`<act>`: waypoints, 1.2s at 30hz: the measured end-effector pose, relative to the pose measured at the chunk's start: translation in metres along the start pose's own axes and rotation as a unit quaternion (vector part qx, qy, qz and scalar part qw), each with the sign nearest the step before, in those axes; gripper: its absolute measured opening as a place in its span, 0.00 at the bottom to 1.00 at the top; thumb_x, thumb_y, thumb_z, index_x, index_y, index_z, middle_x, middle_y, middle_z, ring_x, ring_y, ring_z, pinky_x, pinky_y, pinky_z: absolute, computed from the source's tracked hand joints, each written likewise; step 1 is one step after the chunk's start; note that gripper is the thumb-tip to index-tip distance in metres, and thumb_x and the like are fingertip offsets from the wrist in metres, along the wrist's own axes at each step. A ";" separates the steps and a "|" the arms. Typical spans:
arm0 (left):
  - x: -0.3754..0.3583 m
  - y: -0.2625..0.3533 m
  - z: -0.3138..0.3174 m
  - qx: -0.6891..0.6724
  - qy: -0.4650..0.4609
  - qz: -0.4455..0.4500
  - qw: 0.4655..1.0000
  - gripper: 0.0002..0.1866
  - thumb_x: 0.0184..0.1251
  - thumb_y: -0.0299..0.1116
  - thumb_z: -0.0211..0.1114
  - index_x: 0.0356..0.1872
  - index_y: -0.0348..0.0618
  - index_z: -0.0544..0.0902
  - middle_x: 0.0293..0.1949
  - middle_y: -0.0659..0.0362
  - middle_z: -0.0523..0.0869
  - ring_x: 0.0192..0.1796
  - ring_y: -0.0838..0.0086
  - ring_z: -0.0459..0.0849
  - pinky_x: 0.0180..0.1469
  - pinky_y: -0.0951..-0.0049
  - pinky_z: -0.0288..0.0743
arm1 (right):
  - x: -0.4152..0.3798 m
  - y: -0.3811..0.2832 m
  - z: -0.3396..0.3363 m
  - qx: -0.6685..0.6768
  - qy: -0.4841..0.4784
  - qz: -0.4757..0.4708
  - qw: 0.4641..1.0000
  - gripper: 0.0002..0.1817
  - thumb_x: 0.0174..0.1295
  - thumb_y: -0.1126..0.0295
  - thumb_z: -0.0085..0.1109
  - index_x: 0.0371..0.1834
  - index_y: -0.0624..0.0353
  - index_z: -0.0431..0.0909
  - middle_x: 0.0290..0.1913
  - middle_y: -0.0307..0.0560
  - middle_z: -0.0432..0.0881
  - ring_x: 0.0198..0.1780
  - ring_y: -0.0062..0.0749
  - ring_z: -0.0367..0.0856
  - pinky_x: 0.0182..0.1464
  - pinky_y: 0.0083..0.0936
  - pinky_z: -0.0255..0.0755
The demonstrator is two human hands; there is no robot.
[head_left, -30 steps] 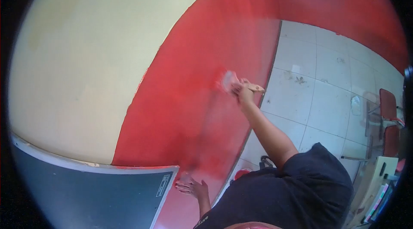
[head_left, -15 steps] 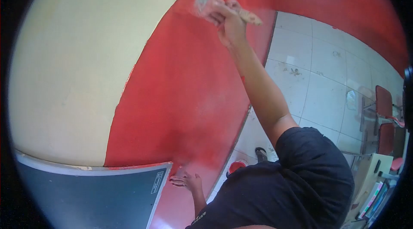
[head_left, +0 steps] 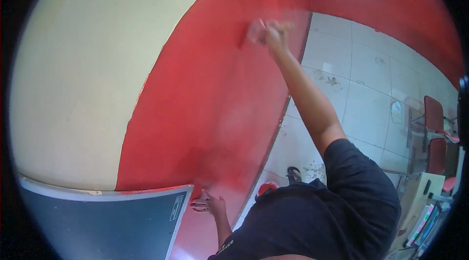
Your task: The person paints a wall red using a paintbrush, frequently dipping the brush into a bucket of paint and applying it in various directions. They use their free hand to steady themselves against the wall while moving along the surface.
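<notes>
Grips a blurred paintbrush (head_left: 257, 32) in the curled right hand (head_left: 275, 38), at the red wall (head_left: 195, 89); rests the left hand (head_left: 211, 205), loosely spread, apparently empty, beside the dark board (head_left: 107, 221).

One head-worn camera (round-edged view) looks down along the wall (head_left: 195, 94)

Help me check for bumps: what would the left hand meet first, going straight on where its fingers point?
Probably the grey frame of the dark board, just ahead of the left hand, though depth is hard to judge.
</notes>
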State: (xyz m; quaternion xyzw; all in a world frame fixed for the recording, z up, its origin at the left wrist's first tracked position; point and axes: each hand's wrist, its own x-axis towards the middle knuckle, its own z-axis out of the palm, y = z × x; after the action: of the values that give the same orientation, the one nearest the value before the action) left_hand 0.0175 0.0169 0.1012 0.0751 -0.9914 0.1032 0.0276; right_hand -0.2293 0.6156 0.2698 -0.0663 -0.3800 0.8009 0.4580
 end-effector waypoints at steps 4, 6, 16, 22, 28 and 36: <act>-0.003 -0.001 -0.001 0.020 0.008 0.003 1.000 0.61 0.52 0.50 0.72 0.77 0.62 0.34 0.65 0.13 0.27 0.67 0.13 0.26 0.63 0.19 0.28 | -0.001 -0.109 0.093 -0.008 0.026 -0.002 1.000 0.07 0.62 0.75 0.58 0.32 0.55 0.69 0.28 0.39 0.76 0.28 0.28 0.77 0.30 0.26 0.72; -0.001 -0.002 0.004 0.000 0.018 0.011 1.000 0.60 0.53 0.50 0.71 0.77 0.61 0.34 0.65 0.13 0.27 0.67 0.13 0.25 0.62 0.19 0.27 | 0.016 -0.109 0.086 0.145 -0.094 -0.018 0.985 0.10 0.60 0.76 0.58 0.41 0.55 0.68 0.34 0.45 0.79 0.32 0.31 0.81 0.39 0.23 0.75; 0.006 0.000 -0.003 -0.007 -0.063 -0.014 0.998 0.60 0.54 0.51 0.70 0.77 0.61 0.32 0.62 0.10 0.23 0.65 0.11 0.23 0.59 0.16 0.25 | -0.180 0.171 -0.241 -0.554 0.176 -0.026 0.814 0.11 0.66 0.58 0.55 0.36 0.54 0.78 0.31 0.43 0.81 0.33 0.35 0.82 0.41 0.34 0.77; 0.001 -0.005 0.009 0.001 0.015 0.023 1.000 0.63 0.49 0.47 0.75 0.77 0.58 0.34 0.64 0.14 0.22 0.65 0.12 0.21 0.59 0.15 0.30 | -0.473 -0.008 -0.431 -0.820 -0.048 0.264 0.505 0.13 0.57 0.65 0.58 0.44 0.54 0.83 0.39 0.58 0.84 0.44 0.55 0.83 0.46 0.48 0.76; 0.000 -0.009 0.011 -0.014 0.033 0.057 0.998 0.61 0.52 0.48 0.73 0.77 0.60 0.35 0.63 0.12 0.22 0.64 0.10 0.22 0.57 0.13 0.28 | -0.629 -0.161 -0.489 -0.732 0.208 0.573 0.304 0.13 0.58 0.65 0.57 0.41 0.60 0.83 0.40 0.61 0.84 0.43 0.57 0.83 0.45 0.47 0.77; -0.018 -0.037 -0.021 -0.042 -0.061 0.142 0.987 0.52 0.60 0.45 0.68 0.77 0.73 0.38 0.76 0.36 0.29 0.73 0.24 0.33 0.67 0.23 0.33 | -0.566 -0.030 -0.410 -0.817 -0.008 0.209 0.537 0.09 0.57 0.64 0.60 0.28 0.58 0.83 0.30 0.57 0.83 0.34 0.55 0.83 0.38 0.46 0.75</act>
State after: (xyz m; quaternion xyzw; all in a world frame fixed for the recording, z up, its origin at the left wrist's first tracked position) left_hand 0.0417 -0.0115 0.1279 -0.0618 -0.9953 0.0596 -0.0446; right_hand 0.3008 0.4053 -0.1352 -0.4827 -0.8484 0.2160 0.0215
